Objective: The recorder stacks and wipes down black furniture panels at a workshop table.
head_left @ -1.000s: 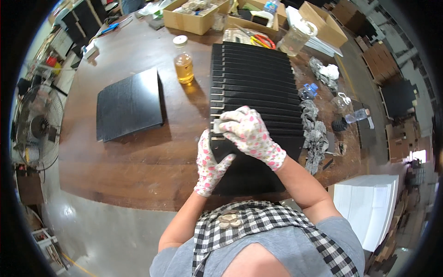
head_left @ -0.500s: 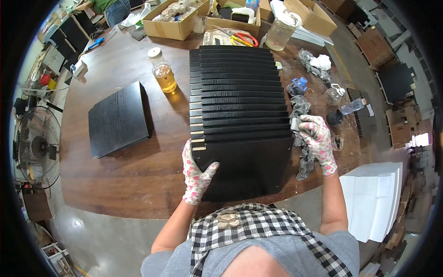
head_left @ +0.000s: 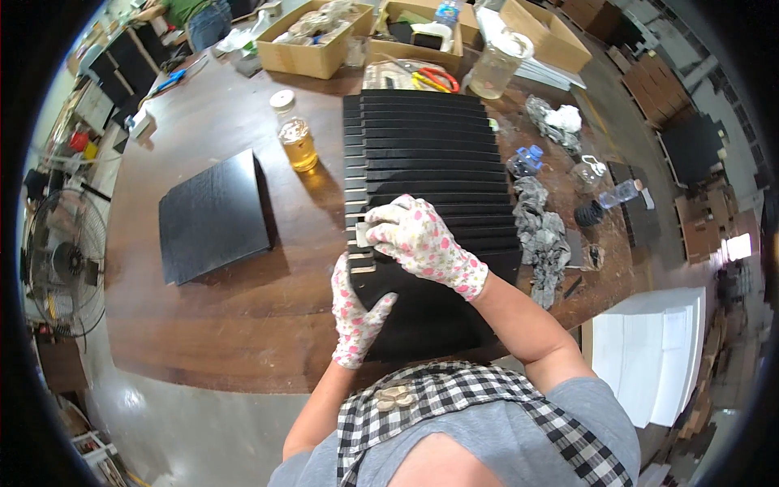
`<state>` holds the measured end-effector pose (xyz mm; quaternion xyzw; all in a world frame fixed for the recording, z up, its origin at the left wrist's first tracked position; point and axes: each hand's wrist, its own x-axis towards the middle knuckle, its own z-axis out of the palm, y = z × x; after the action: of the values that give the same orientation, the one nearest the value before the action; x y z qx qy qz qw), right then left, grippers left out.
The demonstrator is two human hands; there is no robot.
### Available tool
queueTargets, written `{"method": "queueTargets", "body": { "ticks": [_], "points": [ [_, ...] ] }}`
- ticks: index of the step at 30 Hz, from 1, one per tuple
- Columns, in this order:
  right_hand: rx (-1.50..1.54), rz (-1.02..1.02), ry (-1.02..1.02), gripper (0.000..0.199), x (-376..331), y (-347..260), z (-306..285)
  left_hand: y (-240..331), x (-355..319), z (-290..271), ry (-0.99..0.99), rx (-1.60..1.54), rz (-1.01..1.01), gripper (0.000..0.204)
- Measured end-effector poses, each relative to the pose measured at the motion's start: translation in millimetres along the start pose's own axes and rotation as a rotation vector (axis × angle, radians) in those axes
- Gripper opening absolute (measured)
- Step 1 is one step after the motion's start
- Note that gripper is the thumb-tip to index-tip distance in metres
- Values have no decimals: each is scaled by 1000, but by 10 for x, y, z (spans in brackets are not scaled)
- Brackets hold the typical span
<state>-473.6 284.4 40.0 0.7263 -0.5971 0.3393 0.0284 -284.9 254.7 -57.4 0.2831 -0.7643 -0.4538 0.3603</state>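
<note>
A stack of black boards [head_left: 442, 178] lies in front of me, fanned so that each edge shows like a step, with notched pale ends on the left side. My left hand [head_left: 357, 321], in a white floral glove, grips the left edge of the nearest board, thumb on top. Over the stack reaches my right hand [head_left: 422, 247], gloved alike. Its fingers are closed on a small pale block [head_left: 362, 235], held against the notched left edges. Whether the block is a sponge or something harder I cannot tell.
Left of the stack lie more black boards [head_left: 215, 219] and a jar of yellow liquid [head_left: 297, 142]. Grey crumpled cloth [head_left: 542, 235] and small bottles [head_left: 526, 161] are on the right. Cardboard boxes [head_left: 304, 58], red-handled scissors [head_left: 436, 79] and a large clear jug [head_left: 495, 69] stand behind.
My right hand has moved from the cloth at the right across to the stack's left edge, carrying the pale block. My left hand stays at the nearest board's edge.
</note>
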Motion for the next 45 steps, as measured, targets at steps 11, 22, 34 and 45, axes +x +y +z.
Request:
{"method": "queueTargets", "body": {
  "ticks": [11,22,34,45],
  "points": [
    [-149,599,124,25,-1690,572,-1639,9,26,-18,-11,40,6,95],
    [-16,65,-22,16,-102,241,-248,18,-12,-37,-22,27,-26,96],
    [-106,352,-11,16,-957,536,-1183,58,-7,-70,-47,31,-74,98],
    [-77,314,-24,26,-765,653,-1057,60,2,-56,-41,102,-71,102]
  ]
}}
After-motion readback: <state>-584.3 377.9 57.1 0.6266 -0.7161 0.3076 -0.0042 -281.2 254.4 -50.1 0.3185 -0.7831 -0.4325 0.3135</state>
